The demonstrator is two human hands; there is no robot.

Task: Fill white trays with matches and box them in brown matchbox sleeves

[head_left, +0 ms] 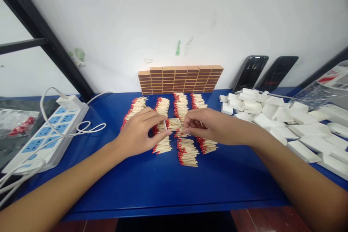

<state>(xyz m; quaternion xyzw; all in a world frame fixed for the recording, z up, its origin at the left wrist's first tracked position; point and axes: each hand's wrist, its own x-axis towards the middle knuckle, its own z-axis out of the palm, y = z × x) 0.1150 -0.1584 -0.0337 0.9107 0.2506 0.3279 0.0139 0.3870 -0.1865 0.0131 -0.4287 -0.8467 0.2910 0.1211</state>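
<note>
A small white matchbox tray (173, 123) with matches in it is held between both hands above the blue table (152, 185). My left hand (140, 130) pinches its left end with thumb and fingers. My right hand (206, 125) grips its right end, fingers curled. Beneath them lie several rows of red-tipped matches (186, 150), spread in columns across the table's middle.
A stack of brown matchbox sleeves (179, 79) leans on the white wall. Many white empty trays (285, 123) are heaped at the right. A white and blue power strip (49, 130) with cables lies at the left. Two black phones (251, 70) lean on the wall.
</note>
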